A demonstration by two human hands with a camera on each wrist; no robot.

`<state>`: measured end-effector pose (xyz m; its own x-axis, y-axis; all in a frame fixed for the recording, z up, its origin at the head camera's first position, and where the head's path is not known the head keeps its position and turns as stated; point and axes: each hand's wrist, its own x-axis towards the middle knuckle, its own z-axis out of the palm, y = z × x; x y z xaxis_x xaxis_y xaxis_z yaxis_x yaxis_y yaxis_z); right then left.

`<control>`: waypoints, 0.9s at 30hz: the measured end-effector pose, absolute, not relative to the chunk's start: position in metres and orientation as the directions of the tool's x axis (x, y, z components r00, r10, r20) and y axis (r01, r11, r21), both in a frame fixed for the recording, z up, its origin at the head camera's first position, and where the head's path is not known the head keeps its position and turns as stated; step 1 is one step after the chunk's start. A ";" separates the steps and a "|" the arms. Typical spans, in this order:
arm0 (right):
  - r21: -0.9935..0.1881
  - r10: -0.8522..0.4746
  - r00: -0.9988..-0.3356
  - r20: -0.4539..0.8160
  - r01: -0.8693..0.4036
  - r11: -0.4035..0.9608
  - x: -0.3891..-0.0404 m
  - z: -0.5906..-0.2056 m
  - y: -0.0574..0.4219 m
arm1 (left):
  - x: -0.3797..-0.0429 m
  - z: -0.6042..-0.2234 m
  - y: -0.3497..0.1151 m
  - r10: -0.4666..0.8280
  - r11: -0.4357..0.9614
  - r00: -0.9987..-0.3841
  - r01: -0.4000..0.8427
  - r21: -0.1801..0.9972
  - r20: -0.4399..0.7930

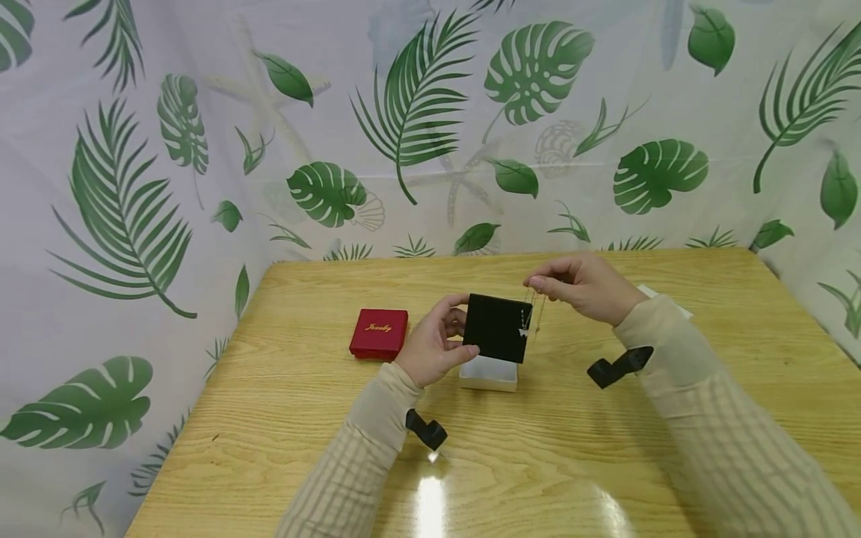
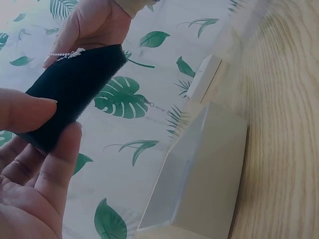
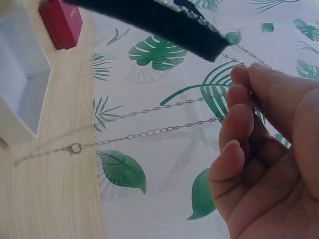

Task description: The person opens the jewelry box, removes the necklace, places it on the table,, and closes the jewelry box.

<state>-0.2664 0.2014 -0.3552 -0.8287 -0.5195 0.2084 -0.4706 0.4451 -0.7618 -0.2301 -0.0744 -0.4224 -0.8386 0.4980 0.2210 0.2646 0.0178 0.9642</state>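
Observation:
My left hand (image 1: 432, 350) holds a black square foam pad (image 1: 496, 329), thumb on its near face and fingers behind. A thin silver necklace (image 3: 164, 130) lies partly over the pad's right side, its small pendant (image 1: 523, 332) against the black face. To the right of the pad and slightly higher, my right hand (image 1: 584, 288) pinches the chain between thumb and fingertips. Two strands hang down from that pinch, one ending in a clasp (image 3: 75, 148). Beneath the pad, an uncovered white box (image 2: 214, 169) rests on the table, its upper part hidden by the pad in the head view.
A red box lid (image 1: 379, 331) with gold "Jewelry" lettering sits on the wooden table (image 1: 289, 418) to the left. Behind my right wrist lies a flat white object (image 1: 676, 302), partly covered. A leaf-patterned cloth (image 1: 430, 112) hangs along the table's back and left sides.

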 end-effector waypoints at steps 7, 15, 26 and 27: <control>-0.741 -0.527 -0.812 0.250 -0.511 0.436 -0.265 -0.353 0.202 | -0.232 -0.426 -0.074 0.502 0.007 -0.840 0.239 0.971 0.203; -0.720 -0.533 -0.789 0.306 -0.558 0.412 -0.261 -0.349 0.204 | -0.230 -0.430 -0.073 0.478 0.035 -0.851 0.267 0.963 0.218; -0.739 -0.484 -0.820 0.306 -0.525 0.422 -0.256 -0.348 0.206 | -0.228 -0.435 -0.072 0.461 0.146 -0.862 0.307 0.940 0.210; -0.741 -0.480 -0.822 0.305 -0.522 0.423 -0.256 -0.348 0.207 | -0.228 -0.435 -0.072 0.464 0.162 -0.861 0.315 0.935 0.210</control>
